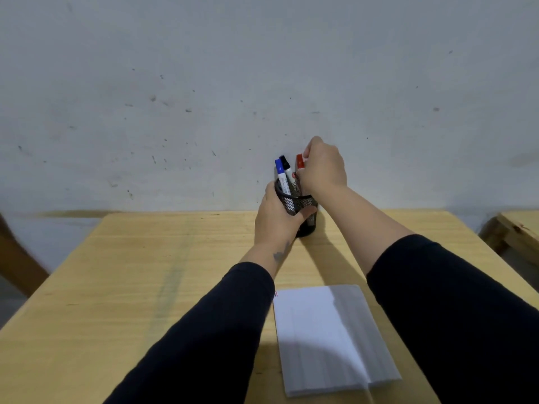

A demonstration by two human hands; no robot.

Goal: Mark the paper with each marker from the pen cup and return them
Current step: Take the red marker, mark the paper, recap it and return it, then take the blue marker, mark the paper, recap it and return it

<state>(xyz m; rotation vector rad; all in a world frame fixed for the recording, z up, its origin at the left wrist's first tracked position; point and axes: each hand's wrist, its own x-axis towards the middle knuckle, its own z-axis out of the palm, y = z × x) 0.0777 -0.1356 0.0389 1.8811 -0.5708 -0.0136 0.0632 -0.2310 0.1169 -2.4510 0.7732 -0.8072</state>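
A black mesh pen cup [308, 206] stands at the far edge of the wooden table, against the wall. My left hand [277, 220] wraps around its left side. Three markers stick up from it: a blue-capped marker [280, 170], a black-capped marker [286, 167] and a red-capped marker [299, 161]. My right hand [323, 167] is above the cup with its fingers closed on the red marker, whose lower part sits inside the cup. A white pad of paper [326, 336] lies near the front of the table between my forearms.
The light wooden table [145, 272] stretches wide to the left of the cup. A grey scuffed wall [204, 97] rises right behind the table. Part of another wooden piece [516, 228] shows at the right edge, and a dark wooden leg [17, 263] at the left.
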